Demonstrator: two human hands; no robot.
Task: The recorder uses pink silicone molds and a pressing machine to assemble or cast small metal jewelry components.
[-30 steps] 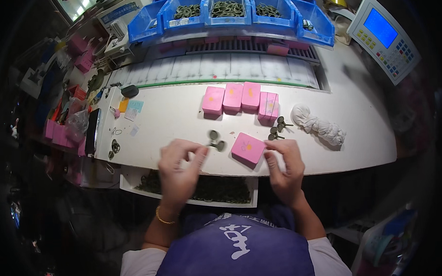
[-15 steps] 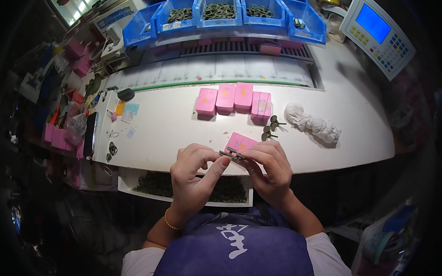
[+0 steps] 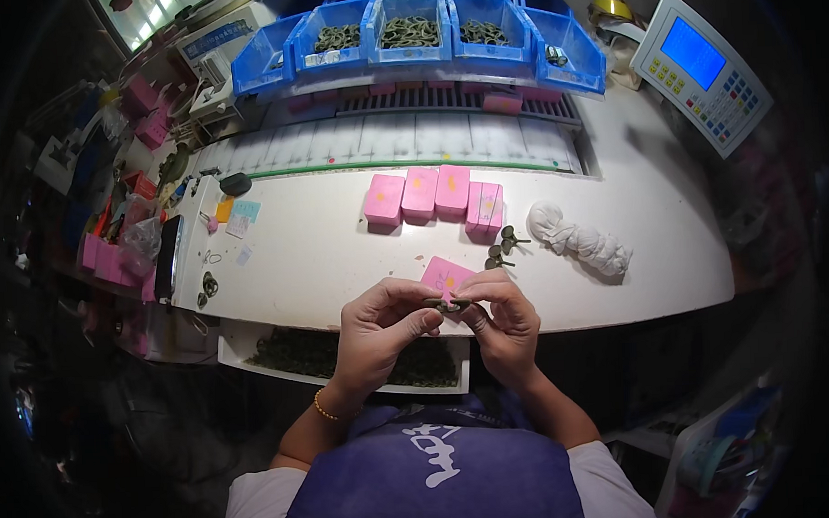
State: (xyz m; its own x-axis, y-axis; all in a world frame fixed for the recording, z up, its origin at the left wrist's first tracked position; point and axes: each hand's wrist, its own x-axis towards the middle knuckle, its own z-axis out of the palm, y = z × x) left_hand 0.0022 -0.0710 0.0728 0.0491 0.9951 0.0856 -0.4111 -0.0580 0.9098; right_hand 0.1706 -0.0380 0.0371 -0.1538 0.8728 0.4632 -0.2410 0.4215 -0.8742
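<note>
My left hand (image 3: 380, 331) and my right hand (image 3: 503, 322) meet above the table's front edge. Between their fingertips is a small dark green ring-like piece (image 3: 448, 305), pinched at either side; its details are too small to make out. A pink block (image 3: 445, 272) with pen marks and a yellow spot lies flat just beyond the fingers, partly covered by them. Close to it on the right are several small dark green pieces with round heads and stems (image 3: 496, 253). Further back, several upright pink blocks (image 3: 419, 194) stand in a row.
A twisted white cloth (image 3: 578, 240) lies at the right. Blue bins (image 3: 413, 42) with green rings line the back. Below the table edge, an open drawer (image 3: 345, 376) holds many green pieces. A keypad display (image 3: 700, 71) stands back right; pink blocks and bags crowd the left.
My hands have drawn closer together and turned the green piece so that it lies level between them. The whole view has shifted slightly.
</note>
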